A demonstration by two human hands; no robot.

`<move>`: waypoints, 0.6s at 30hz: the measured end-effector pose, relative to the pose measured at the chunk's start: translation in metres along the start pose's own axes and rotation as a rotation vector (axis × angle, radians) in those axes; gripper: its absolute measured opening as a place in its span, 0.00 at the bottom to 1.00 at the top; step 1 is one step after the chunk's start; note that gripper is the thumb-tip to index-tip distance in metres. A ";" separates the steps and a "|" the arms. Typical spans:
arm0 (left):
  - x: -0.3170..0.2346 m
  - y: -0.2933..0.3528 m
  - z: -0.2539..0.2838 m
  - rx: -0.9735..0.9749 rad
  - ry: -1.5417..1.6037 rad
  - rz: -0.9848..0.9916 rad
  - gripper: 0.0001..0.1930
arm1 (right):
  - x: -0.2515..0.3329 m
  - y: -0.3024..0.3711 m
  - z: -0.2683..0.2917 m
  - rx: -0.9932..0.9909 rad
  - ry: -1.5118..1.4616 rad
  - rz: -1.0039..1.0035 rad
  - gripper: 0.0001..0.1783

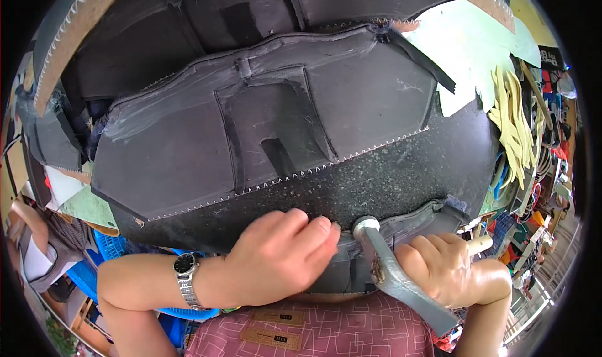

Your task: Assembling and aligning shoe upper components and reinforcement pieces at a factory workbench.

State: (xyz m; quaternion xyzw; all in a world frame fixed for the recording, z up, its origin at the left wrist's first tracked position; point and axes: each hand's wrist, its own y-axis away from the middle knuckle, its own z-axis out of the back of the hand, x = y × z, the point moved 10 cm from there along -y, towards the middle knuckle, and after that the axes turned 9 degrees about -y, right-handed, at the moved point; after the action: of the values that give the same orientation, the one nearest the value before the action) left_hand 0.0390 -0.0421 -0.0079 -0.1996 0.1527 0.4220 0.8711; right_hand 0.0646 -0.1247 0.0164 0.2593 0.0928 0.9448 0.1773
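Left hand [279, 257], wristwatch on its wrist, lies knuckles-up with fingers curled, pressing down a small dark grey leather piece with a folded edge [351, 263] at the near edge of the black speckled stone work slab [401, 181]. Fingertips sit just beside the hammer head. Right hand [448, 266] is closed round the grey tape-wrapped handle of a metal hammer with a round pale face [376, 250]; the face rests on or just above the leather fold, touching or nearly so, I cannot tell which.

Leather piece: near edge of the slab, between the two hands, partly hidden under the left palm and running off toward the right.

Further back on the slab: large dark grey leather panel with a zigzag-cut lower edge and a stitched patch in its middle [263, 131], lying flat, well apart from the hammer. More dark panels overlap it toward the far edge. Pale green paper pattern sheet [476, 50] at the far right corner. Bundle of pale yellow strips [511, 125] hangs off the right edge.

Judgement on doing this well: keep the hammer face flat to the fold so it does not mark the leather, keep the left fingertips clear of the strike, hold the piece taut against the slab, and work along the fold in short overlapping taps.
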 end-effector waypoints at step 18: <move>0.017 0.000 -0.006 0.149 0.022 0.203 0.08 | 0.006 -0.009 -0.001 -0.014 -0.093 0.041 0.13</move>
State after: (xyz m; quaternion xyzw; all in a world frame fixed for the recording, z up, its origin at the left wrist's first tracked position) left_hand 0.0485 -0.0331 -0.0204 -0.1225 0.2127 0.4934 0.8344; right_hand 0.0613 -0.1146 0.0158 0.3036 0.0726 0.9358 0.1641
